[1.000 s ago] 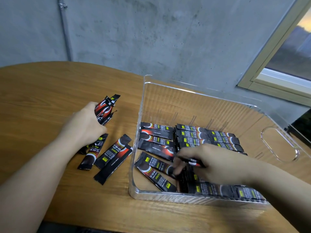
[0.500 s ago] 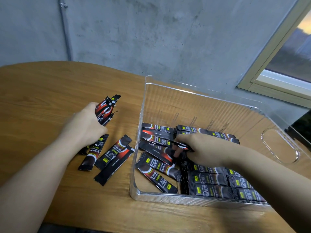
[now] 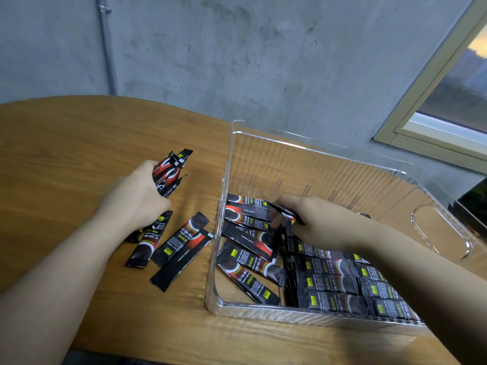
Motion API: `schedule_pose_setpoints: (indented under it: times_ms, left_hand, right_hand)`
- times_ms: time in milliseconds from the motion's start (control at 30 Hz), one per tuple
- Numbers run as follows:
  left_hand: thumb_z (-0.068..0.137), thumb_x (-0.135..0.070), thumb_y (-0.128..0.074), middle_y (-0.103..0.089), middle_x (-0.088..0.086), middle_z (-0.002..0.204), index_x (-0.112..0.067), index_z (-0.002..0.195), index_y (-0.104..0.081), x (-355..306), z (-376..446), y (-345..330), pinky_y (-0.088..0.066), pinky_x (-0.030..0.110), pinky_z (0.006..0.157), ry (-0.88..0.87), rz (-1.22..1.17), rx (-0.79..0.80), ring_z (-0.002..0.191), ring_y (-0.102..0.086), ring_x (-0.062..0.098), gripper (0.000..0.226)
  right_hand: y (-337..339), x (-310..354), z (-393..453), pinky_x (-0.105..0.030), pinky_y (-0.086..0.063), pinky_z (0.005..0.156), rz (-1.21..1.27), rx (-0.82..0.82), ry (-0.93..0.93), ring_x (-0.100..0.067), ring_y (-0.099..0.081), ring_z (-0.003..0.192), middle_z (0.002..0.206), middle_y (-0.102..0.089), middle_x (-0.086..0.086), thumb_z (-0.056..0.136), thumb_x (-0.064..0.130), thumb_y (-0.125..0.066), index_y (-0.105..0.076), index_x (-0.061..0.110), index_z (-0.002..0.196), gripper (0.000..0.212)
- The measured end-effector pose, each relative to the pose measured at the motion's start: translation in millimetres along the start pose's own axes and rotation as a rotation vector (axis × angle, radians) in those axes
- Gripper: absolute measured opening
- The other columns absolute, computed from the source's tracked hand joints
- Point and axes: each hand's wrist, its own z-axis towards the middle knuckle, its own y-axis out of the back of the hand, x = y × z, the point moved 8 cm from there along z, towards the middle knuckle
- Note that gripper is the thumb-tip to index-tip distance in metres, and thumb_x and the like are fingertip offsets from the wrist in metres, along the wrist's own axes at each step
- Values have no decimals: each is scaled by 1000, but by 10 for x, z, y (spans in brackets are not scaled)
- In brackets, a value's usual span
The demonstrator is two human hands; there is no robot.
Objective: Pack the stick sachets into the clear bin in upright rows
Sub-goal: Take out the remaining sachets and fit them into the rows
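Head view: right hand (image 3: 313,219), grip pinching one sachet (image 3: 286,212), is now working at the clear bin's (image 3: 229,159) far-left rows, having shifted from the near rows w/in the last sec, so filling is moving farther back. Left hand (image 3: 134,198) is still clamping a bundle of sachets (image 3: 168,169) on the table (image 3: 66,143); three loose sachets (image 3: 181,241) are lying just left of the bin wall. Open floor is remaining at the bin's near-left corner, walls tall, so entry is from above.

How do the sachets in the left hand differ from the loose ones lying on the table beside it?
The bundle in the left hand is gripped together and angled up off the wood, ends fanning past the fingers; the loose sachets on the table lie flat.
The held bundle is bunched tight; the loose ones are splayed, partly overlapping, one partly under the hand.
Both are the same black stick packs, still outside the clear bin.
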Motion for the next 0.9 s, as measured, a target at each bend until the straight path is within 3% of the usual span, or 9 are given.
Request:
schedule_pose_setpoints:
  times_ms: [167, 233, 367, 567, 633, 767, 900]
  left_hand:
    - [71, -15, -74, -61, 3, 91, -29, 132, -38, 2, -6, -4, -54, 42, 75, 4, -8, 7, 81, -60, 29, 72]
    - [71, -15, -73, -61, 3, 93, -29, 133, -38, -1, -7, 2, -54, 42, 77, -1, -9, 4, 84, -60, 30, 72]
    - [69, -15, -73, -61, 4, 95, -29, 132, -39, -10, -9, 8, -52, 42, 80, -4, -8, 4, 87, -59, 32, 73]
    - [70, -14, -74, -61, 3, 94, -27, 133, -39, -14, -15, 13, -53, 42, 79, -13, -4, 3, 85, -60, 31, 73]
    - [70, -14, -74, -62, 3, 95, -27, 134, -39, -21, -18, 9, -53, 42, 79, -13, -6, 7, 85, -61, 31, 74]
    - [71, -14, -73, -61, 3, 94, -27, 133, -39, -16, -21, 7, -53, 42, 78, -9, -10, 8, 83, -61, 31, 72]
    - [70, -14, -73, -61, 4, 94, -27, 133, -40, -20, -19, 15, -53, 41, 79, -13, -8, -2, 85, -60, 32, 72]
  right_hand:
    - [-101, -20, 60, -42, -48, 83, -5, 65, -1, -20, -58, 96, 108, -65, 12, 83, 8, -42, -50, 26, 105, 29]
    - [-109, -27, 59, -42, -49, 83, -25, 71, 5, -19, -59, 96, 105, -65, 12, 82, 8, -41, -50, 29, 104, 32]
    - [-99, -51, 53, -36, -49, 84, -30, 74, 2, -13, -59, 97, 94, -59, 27, 82, 3, -40, -51, 30, 102, 35]
    - [-35, -50, 133, -41, -49, 82, -9, -6, 9, -26, -59, 97, 108, -66, -1, 82, 6, -41, -50, 21, 110, 32]
    - [-62, -38, 166, -42, -49, 81, -20, 9, 15, -26, -59, 95, 106, -67, -2, 82, 6, -42, -50, 19, 107, 30]
    - [-64, -67, 168, -36, -48, 79, -48, 29, -15, -17, -54, 86, 84, -57, 20, 86, 4, -42, -51, 17, 106, 26]
    - [-62, -60, 149, -42, -49, 80, -71, 32, -11, -25, -59, 94, 101, -66, 3, 87, 9, -44, -52, 19, 107, 24]
